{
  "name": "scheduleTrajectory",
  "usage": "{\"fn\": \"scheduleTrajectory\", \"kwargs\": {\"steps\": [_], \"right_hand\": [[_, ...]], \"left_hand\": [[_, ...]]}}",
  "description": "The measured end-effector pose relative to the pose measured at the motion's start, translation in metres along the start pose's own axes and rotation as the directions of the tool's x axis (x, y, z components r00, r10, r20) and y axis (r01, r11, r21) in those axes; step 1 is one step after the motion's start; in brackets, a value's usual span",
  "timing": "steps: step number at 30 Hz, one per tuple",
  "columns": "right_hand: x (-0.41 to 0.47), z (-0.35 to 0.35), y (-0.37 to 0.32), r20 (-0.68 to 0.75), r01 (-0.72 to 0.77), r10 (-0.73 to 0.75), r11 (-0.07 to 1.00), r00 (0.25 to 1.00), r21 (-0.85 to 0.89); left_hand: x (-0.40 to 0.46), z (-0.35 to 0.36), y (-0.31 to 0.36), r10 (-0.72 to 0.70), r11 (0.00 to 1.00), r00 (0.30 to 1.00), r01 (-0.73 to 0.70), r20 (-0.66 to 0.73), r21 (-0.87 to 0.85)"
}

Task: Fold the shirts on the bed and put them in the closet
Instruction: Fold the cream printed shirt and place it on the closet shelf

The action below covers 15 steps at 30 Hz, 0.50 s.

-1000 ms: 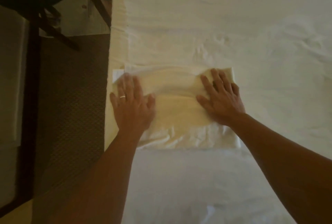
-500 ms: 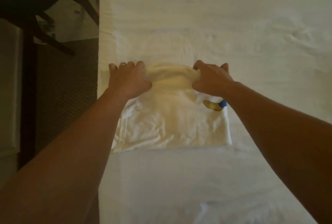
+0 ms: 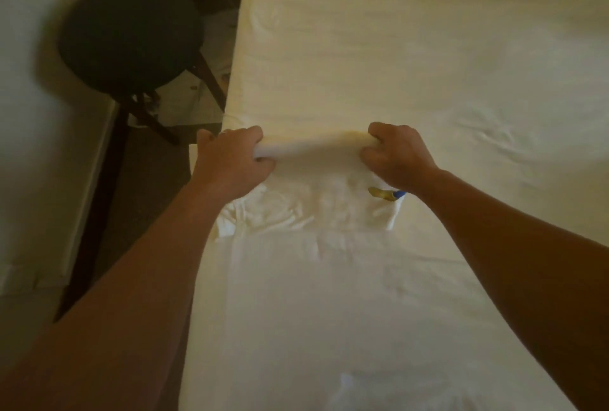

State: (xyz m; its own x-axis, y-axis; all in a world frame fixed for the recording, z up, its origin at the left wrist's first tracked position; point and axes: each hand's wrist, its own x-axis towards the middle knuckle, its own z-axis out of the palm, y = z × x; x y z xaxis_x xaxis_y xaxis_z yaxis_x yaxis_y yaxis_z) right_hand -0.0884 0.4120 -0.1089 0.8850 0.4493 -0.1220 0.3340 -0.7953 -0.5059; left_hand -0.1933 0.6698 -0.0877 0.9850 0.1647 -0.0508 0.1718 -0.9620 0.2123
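A cream-white shirt (image 3: 313,203), partly folded, lies near the left edge of the white bed (image 3: 412,48). A small yellow and blue print shows on its right side. My left hand (image 3: 230,160) grips the far folded edge at its left end, fingers curled over the cloth. My right hand (image 3: 395,157) grips the same edge at its right end. The edge between the two hands is lifted into a taut roll.
A dark round stool (image 3: 130,35) on slanted wooden legs stands left of the bed. Dark carpet (image 3: 145,199) runs beside the bed's edge, and a pale wall (image 3: 29,114) lies further left. Wrinkled white sheet stretches to the right and toward me.
A second ago both palms pressed flat on the folded shirt. Both hands then moved to its far edge and took hold of it. The view has tilted up and shows the stool.
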Motion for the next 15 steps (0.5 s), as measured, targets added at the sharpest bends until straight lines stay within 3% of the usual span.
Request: {"fn": "scheduleTrajectory", "kwargs": {"steps": [4, 7, 10, 12, 15], "right_hand": [[-0.019, -0.041, -0.007, -0.159, 0.135, -0.126, 0.99, 0.979, 0.044], [-0.044, -0.039, -0.001, -0.156, 0.209, -0.218, 0.975, 0.963, -0.076], [-0.075, -0.012, 0.023, 0.005, 0.258, -0.262, 0.945, 0.965, -0.204], [-0.104, 0.015, 0.041, 0.208, 0.281, -0.222, 0.905, 0.953, -0.319], [-0.151, 0.058, 0.066, 0.493, 0.345, -0.119, 0.85, 0.862, -0.398]], "left_hand": [[-0.03, -0.027, 0.016, 0.047, 0.999, 0.973, -0.049, -0.225, 0.0], [-0.063, -0.014, 0.024, 0.043, 0.997, 0.967, -0.026, -0.25, 0.072], [-0.103, 0.024, 0.029, 0.049, 0.984, 0.988, -0.023, -0.146, 0.175], [-0.136, 0.062, 0.033, 0.069, 0.968, 0.998, -0.067, -0.003, 0.241], [-0.181, 0.116, 0.041, 0.092, 0.958, 0.972, -0.146, 0.215, 0.248]]}}
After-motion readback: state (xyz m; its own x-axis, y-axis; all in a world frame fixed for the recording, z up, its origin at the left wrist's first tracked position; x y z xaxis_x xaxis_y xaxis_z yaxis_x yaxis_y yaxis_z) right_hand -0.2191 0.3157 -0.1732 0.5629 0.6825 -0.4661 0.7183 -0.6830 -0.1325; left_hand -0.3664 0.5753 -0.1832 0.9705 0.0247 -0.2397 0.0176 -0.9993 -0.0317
